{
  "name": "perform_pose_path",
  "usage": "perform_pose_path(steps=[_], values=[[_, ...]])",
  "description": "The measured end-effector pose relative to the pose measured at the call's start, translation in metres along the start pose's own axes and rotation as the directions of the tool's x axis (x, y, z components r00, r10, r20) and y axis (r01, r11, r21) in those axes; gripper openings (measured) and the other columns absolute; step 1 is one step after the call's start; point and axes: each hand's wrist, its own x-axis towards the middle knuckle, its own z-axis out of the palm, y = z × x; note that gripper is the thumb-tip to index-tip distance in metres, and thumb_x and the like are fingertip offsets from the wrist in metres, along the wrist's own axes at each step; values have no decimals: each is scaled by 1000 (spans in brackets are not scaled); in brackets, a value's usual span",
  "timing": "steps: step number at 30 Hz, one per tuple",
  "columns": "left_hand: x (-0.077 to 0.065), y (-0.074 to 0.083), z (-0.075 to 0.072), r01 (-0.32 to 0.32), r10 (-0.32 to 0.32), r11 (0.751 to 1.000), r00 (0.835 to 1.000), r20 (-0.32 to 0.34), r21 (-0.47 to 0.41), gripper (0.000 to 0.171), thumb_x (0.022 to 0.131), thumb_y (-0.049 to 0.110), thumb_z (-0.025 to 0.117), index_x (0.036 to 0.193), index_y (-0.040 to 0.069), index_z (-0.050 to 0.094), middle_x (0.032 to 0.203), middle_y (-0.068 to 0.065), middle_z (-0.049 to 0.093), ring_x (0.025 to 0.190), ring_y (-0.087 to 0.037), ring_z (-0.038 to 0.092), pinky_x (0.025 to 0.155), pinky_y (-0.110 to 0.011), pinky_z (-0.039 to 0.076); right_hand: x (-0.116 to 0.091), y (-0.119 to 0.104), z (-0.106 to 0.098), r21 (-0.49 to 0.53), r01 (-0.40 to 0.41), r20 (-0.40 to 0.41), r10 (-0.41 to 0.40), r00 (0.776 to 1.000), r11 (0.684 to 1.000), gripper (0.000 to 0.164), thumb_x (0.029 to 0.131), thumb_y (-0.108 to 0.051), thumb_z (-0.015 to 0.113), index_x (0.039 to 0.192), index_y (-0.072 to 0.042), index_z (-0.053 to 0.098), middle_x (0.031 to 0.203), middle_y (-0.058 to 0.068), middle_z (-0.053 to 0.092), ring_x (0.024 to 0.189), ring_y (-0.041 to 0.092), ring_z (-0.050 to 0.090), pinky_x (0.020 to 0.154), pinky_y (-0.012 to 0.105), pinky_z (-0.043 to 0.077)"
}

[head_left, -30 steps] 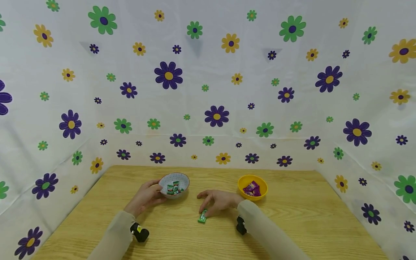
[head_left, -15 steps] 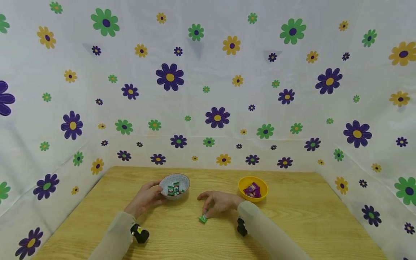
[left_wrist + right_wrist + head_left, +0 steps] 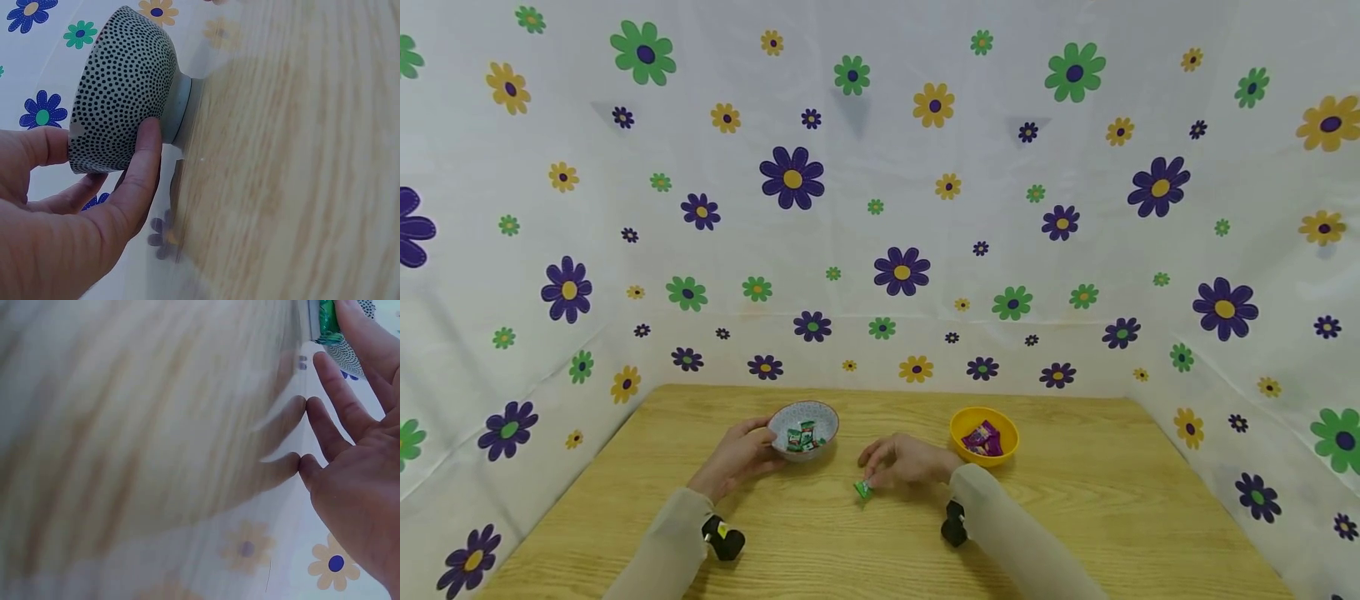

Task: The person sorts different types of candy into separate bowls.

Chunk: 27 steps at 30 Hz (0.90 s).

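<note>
At the left, my left hand (image 3: 737,458) grips the side of a patterned bowl (image 3: 788,417), thumb at the rim. Its dotted outer wall (image 3: 125,94) and foot show in the left wrist view, with fingers against the wall. Several green wrapped candies (image 3: 805,435) lie inside. Right of that bowl, my right hand (image 3: 910,461) pinches one green wrapped candy (image 3: 862,489) between thumb and forefinger, low over the table. In the right wrist view the candy's wrapper (image 3: 328,324) shows at the top edge, partly cut off; the other fingers reach to the tabletop.
Behind the right wrist stands a yellow bowl (image 3: 958,427) with several purple wrapped candies (image 3: 982,437) in it. The wooden table (image 3: 820,550) is enclosed by a white flower-print cloth (image 3: 880,242) at the back and both sides. Each wrist wears a black camera (image 3: 724,537).
The green candy lay on the table under my right fingers; now it is pinched, and has shifted slightly up and left. My left hand and the patterned bowl have stayed put.
</note>
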Motion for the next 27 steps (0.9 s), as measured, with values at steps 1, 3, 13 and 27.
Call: perform_pose_path(steps=[1, 3, 13, 27], values=[[0, 0, 0, 2, -2, 1000, 1000, -2, 3, 56, 101, 12, 44, 151, -5, 26, 142, -32, 40, 100, -22, 64, 90, -43, 56, 1, -1, 0, 13, 3, -11, -3, 1000, 1000, 8, 90, -14, 70, 89, -8, 76, 124, 0, 64, 122, 17, 51, 115, 50, 29], [0, 0, -1, 5, -5, 1000, 1000, -7, 2, 55, 100, 11, 43, 151, -4, 26, 142, -31, 41, 101, -22, 64, 90, -42, 56, 2, -2, 1, 19, 10, -38, -10, 999, 1000, 9, 91, -16, 69, 91, -10, 76, 121, -1, 65, 117, 15, 53, 111, 46, 35], [-1, 0, 1, 3, -3, 1000, 1000, -10, -25, 55, 100, 9, 43, 151, -4, 27, 142, -31, 40, 101, -24, 63, 90, -43, 56, 15, -13, 14, 64, 76, -254, -57, 965, 995, 10, 93, -21, 67, 96, -14, 74, 109, -2, 67, 110, 17, 55, 104, 46, 41], [-1, -1, 2, 1, -1, 1000, 1000, -16, -20, 54, 100, 11, 42, 150, -4, 27, 141, -30, 41, 99, -23, 64, 89, -42, 57, 41, -39, 29, 110, 110, -493, -42, 869, 988, 15, 92, -21, 69, 100, -10, 75, 113, 8, 62, 108, 21, 52, 94, 40, 43]])
